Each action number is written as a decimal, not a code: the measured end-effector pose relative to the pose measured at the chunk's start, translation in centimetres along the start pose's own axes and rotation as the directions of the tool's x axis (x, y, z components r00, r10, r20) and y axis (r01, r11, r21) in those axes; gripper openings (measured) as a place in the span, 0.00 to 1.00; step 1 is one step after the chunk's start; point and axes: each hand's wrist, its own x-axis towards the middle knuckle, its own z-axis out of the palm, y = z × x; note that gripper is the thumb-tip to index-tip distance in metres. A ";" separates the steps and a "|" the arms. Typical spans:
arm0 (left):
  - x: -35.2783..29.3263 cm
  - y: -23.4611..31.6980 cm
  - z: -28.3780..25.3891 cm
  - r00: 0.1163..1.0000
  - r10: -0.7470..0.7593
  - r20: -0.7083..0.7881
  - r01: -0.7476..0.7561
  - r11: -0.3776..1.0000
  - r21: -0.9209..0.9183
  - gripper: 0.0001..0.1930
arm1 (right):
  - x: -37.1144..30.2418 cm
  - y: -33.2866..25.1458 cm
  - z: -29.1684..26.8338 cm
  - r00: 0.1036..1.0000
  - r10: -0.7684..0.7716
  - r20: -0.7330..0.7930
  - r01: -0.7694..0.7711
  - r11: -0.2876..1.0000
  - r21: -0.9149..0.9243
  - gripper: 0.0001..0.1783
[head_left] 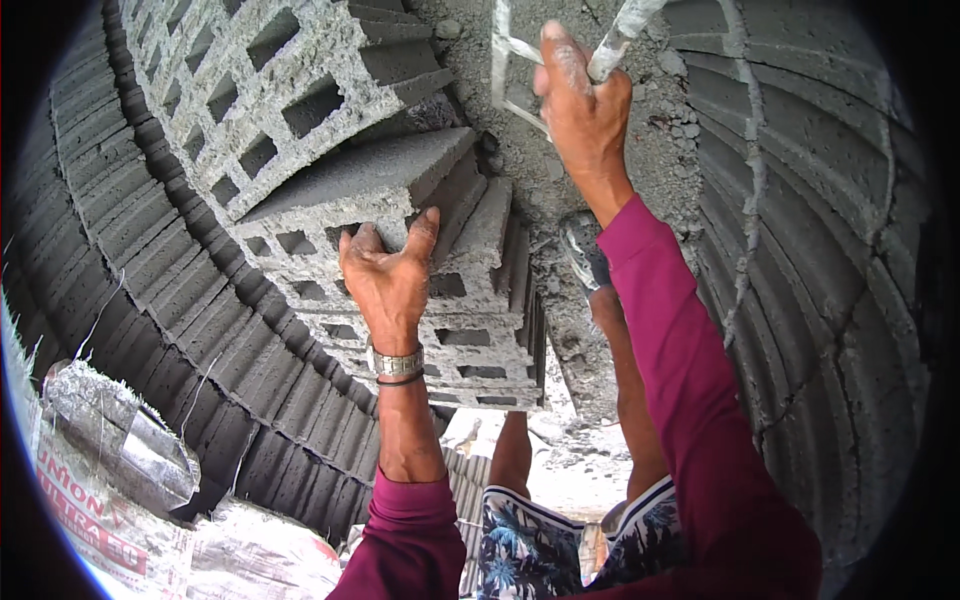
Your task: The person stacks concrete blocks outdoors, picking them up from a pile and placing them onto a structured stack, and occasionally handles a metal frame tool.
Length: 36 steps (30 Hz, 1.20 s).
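Our left hand point(388, 290) is clasped on the near, holed face of the top block point(370, 175), its fingers bent into an opening and its thumb toward the face's right corner. The block lies directly ahead of that hand, touching it, on top of the block stack point(462, 355), at the stack's upper edge. Our right hand point(590, 120), well apart from the block on its right side, is curled closed around 1 pale, crusted rod point(625, 35); we cannot tell whether the rod joins the bent bar point(500, 55) beside it. On our left wrist we see a metal watch point(395, 360). Beyond the block, more hollow blocks point(250, 110) rise; farther out, rows of grey blocks point(810, 150) line the right, and printed sacks point(110, 535) lie at lower left.
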 end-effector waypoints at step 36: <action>-18.2 -43.0 -8.7 0.913 -0.319 0.256 0.348 0.934 -0.076 0.46 | -48.3 14.5 -8.3 0.964 0.209 -0.161 -0.245 0.480 -0.843 0.40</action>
